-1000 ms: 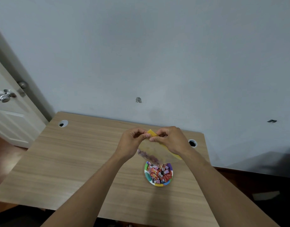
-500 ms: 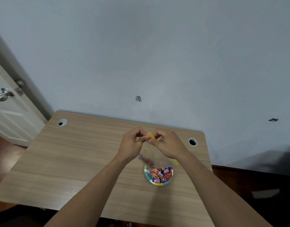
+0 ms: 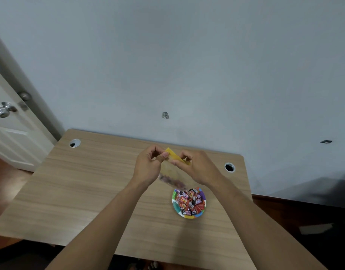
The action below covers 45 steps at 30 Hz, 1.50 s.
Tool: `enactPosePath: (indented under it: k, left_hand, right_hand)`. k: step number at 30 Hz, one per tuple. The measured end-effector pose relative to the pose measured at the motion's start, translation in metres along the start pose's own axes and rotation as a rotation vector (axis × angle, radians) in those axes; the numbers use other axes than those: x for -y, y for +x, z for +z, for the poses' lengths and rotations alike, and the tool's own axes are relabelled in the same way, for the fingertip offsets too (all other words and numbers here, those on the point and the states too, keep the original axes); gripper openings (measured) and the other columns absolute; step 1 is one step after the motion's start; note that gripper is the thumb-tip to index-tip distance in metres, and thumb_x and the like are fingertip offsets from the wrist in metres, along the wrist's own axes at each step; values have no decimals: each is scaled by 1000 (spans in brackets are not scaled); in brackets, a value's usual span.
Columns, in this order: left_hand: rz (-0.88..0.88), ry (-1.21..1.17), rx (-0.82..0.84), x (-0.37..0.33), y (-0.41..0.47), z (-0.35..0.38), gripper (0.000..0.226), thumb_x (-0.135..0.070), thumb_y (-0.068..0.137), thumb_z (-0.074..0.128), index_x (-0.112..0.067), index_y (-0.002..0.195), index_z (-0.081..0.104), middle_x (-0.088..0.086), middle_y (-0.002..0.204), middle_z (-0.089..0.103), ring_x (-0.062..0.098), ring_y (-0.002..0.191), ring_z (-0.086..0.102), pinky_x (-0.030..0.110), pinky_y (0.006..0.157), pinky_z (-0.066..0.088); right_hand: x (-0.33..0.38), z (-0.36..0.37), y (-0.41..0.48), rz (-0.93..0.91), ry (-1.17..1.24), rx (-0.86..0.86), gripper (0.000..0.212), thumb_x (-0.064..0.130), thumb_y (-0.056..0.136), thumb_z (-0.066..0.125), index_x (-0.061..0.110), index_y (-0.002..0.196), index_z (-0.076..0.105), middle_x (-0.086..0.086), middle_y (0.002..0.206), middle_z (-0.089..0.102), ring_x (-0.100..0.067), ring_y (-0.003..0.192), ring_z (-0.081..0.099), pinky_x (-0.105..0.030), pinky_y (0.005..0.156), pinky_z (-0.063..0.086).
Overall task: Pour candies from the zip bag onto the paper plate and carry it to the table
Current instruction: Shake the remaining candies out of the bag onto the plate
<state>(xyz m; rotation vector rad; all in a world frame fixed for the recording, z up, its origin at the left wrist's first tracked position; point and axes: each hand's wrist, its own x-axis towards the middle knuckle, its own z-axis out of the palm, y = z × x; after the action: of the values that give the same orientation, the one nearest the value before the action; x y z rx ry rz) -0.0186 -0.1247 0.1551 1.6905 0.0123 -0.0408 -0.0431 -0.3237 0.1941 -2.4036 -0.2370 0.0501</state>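
Observation:
A clear zip bag (image 3: 170,170) with a yellow strip along its top hangs above the wooden table (image 3: 86,188). My left hand (image 3: 148,166) pinches the strip's left end and my right hand (image 3: 195,166) pinches it further right. A few dark candies still lie in the bag's lower end. Below and to the right, a colourful paper plate (image 3: 175,203) rests on the table, heaped with wrapped red, pink and black candies (image 3: 190,201).
The table stands against a pale wall, with round cable holes at its back left (image 3: 74,143) and back right (image 3: 229,167). A white door with a metal knob (image 3: 4,111) is at the left. Dark floor lies to the right.
My hands and the bag have shifted slightly left and away from the plate, so the plate now shows whole. My right hand's fingers have slid along the yellow strip.

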Motion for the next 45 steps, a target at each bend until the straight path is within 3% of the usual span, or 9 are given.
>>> enactPosePath:
  k: [6,11,15,20,28,33,37,42,45]
  left_hand:
    - [-35,-55,-167,4,10,-19,17,-8,98,73,-15,83,71,8,83,77,15,80,67,26,79,52]
    - [-73,-75,-248,14,13,-33,16,-7,99,72,-12,84,71,7,82,73,15,78,63,24,77,50]
    - [-120,-94,-294,26,13,-41,16,-7,99,72,-13,84,71,5,83,71,13,78,62,23,78,50]
    - [-160,-73,-315,40,11,-52,12,-8,100,71,-6,88,72,2,80,70,4,71,62,21,75,48]
    - [-242,-37,-278,80,-2,-76,18,-10,100,72,-12,82,71,3,81,72,12,76,63,24,77,48]
    - [-304,9,-257,110,-18,-96,17,-9,101,70,2,89,72,7,82,71,15,77,61,24,76,47]
    - [-375,65,-241,132,-33,-112,22,-11,102,70,-9,80,71,5,79,70,16,77,60,29,77,46]
    - [-457,111,-207,156,-48,-139,21,-19,98,76,-10,79,78,16,89,81,19,85,69,30,83,49]
    - [-451,113,-215,163,-48,-150,16,-19,99,76,-9,89,83,1,88,85,20,93,74,28,85,51]
  right_hand:
    - [-15,6,-6,45,-4,14,27,54,95,74,28,91,77,13,75,70,1,60,57,-24,59,41]
    - [-31,15,-13,59,-51,16,36,63,93,68,28,88,74,9,75,71,-8,66,61,-42,64,53]
    - [-44,20,-16,61,-78,25,41,67,91,66,27,86,72,6,75,72,-14,69,64,-47,66,54]
    - [-54,29,-19,50,-155,60,43,70,92,62,29,84,70,11,76,70,-8,72,64,-44,69,57]
    - [-51,54,-22,-55,-468,171,55,75,100,45,25,89,65,5,92,68,-16,95,60,-38,68,46]
    - [-55,85,-19,-65,-589,247,63,77,99,41,21,98,68,-1,105,72,-23,110,64,-38,71,44]
    - [-57,121,-18,-17,-496,315,57,72,99,50,18,98,70,-5,107,76,-27,109,66,-38,71,38]
    - [-62,163,-28,7,-391,331,44,57,106,49,17,111,68,-6,113,72,-32,110,68,-46,82,53]
    - [-65,174,-36,58,-348,304,31,43,110,49,19,119,66,-3,121,66,-29,111,67,-47,85,57]
